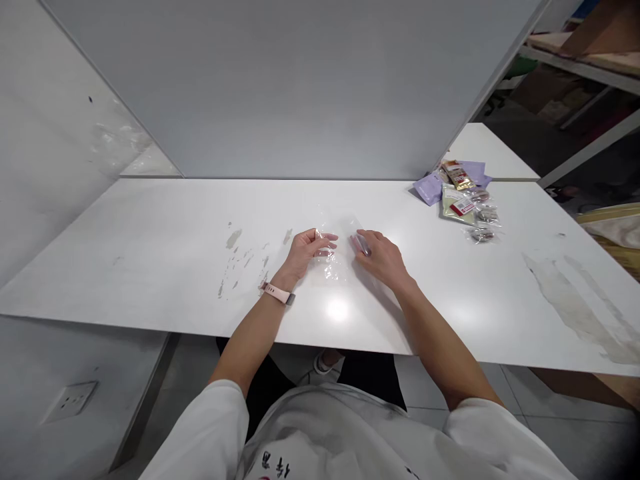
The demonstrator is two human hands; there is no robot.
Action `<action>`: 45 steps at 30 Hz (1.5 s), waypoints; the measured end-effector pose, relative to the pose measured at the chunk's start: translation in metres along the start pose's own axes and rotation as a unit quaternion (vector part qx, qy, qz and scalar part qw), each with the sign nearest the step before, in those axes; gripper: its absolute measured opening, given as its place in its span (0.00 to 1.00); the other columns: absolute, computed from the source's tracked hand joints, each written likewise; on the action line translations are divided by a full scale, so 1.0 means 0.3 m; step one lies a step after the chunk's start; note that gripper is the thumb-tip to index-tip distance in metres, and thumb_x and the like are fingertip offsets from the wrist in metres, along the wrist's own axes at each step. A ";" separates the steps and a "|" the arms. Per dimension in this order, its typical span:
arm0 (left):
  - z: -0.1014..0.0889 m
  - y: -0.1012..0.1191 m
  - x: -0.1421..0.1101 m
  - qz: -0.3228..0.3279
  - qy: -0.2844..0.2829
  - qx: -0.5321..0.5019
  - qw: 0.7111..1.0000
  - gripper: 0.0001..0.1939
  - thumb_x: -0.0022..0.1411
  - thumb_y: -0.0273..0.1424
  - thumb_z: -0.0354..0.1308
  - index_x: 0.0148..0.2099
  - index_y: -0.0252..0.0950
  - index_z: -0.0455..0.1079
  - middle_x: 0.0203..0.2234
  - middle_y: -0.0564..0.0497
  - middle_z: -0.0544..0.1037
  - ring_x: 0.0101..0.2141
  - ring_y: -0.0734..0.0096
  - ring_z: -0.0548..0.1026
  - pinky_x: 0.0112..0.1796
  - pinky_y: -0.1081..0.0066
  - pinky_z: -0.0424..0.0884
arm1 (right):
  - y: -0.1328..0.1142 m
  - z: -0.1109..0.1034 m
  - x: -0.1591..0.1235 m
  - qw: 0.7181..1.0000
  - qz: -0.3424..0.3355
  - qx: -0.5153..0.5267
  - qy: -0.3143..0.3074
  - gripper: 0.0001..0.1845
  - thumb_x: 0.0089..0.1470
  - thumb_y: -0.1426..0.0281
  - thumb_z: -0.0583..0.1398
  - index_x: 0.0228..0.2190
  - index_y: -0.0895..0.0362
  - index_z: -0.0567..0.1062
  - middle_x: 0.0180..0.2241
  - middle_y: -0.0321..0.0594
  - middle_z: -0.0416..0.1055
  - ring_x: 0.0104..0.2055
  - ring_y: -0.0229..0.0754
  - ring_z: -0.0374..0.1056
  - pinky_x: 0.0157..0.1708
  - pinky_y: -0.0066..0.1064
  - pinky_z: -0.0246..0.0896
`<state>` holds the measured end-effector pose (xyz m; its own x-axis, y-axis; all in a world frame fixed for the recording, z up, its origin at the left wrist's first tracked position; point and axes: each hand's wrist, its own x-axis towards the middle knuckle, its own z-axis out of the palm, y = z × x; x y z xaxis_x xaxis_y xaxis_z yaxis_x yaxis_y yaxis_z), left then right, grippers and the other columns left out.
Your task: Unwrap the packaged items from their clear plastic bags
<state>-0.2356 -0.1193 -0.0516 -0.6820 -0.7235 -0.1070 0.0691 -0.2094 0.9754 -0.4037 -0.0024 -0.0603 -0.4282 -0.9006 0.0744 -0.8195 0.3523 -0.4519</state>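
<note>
My left hand (303,253), with a pink-banded watch on its wrist, is closed on a clear plastic bag (330,270) above the middle of the white table. The bag is see-through, so its outline is hard to follow. Just to its right, my right hand (384,260) grips a small clear-wrapped packet (361,244) with something pinkish and dark showing inside. What exactly the packet contains cannot be made out. A small gap separates the two hands, and the right fingers partly hide the packet.
At the back right of the white table (165,267) lies a pile of purple pouches (429,189), a gold-and-red sachet (459,175), a pale green packet (453,200) and several small clear packets (483,235). A grey panel (310,93) rises along the back edge.
</note>
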 end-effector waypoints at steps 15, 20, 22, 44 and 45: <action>-0.026 0.028 0.002 0.014 0.044 -0.031 0.998 0.16 0.50 0.32 0.66 0.24 0.36 0.59 0.35 0.47 0.82 0.31 0.71 0.78 0.40 0.65 0.75 | 0.144 -0.085 0.029 0.995 0.072 -0.068 -0.014 0.28 0.58 0.76 0.49 0.56 0.50 0.74 0.57 0.42 0.71 0.50 0.50 0.71 0.40 0.37 0.64; -0.079 0.007 0.026 -0.036 0.138 0.078 0.987 0.11 0.52 0.32 0.64 0.28 0.37 0.63 0.38 0.46 0.80 0.36 0.65 0.79 0.41 0.61 0.75 | 0.126 -0.074 0.029 0.996 0.071 -0.046 0.010 0.26 0.62 0.56 0.54 0.57 0.52 0.72 0.60 0.47 0.67 0.58 0.55 0.64 0.46 0.43 0.65; -0.090 -0.002 0.032 0.006 0.242 0.210 0.947 0.09 0.53 0.28 0.62 0.38 0.38 0.68 0.45 0.44 0.77 0.46 0.58 0.77 0.46 0.56 0.74 | 0.106 -0.065 0.023 0.998 0.054 -0.043 0.000 0.38 0.55 0.50 0.60 0.62 0.53 0.65 0.64 0.50 0.60 0.63 0.58 0.58 0.47 0.45 0.66; 0.072 -0.124 -0.033 0.131 -0.224 0.646 0.718 0.30 0.73 0.44 0.44 0.72 0.42 0.51 0.73 0.47 0.46 0.72 0.58 0.38 0.69 0.47 0.35 | 0.110 -0.113 0.016 0.998 0.046 0.041 -0.015 0.30 0.56 0.66 0.57 0.60 0.51 0.67 0.48 0.43 0.77 0.40 0.46 0.74 0.44 0.37 0.65; 0.072 -0.125 -0.033 0.130 -0.223 0.645 0.720 0.29 0.73 0.44 0.44 0.72 0.43 0.51 0.73 0.47 0.46 0.72 0.58 0.39 0.69 0.47 0.35 | 0.118 -0.118 0.018 0.998 0.052 0.032 -0.018 0.29 0.57 0.67 0.56 0.60 0.51 0.67 0.47 0.43 0.78 0.41 0.47 0.75 0.44 0.37 0.65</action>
<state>-0.2472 -0.0902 -0.0829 -0.9535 -0.2852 -0.0973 -0.3010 0.8870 0.3502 -0.4485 0.0143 -0.0445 -0.4938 -0.8695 -0.0075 -0.7453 0.4277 -0.5115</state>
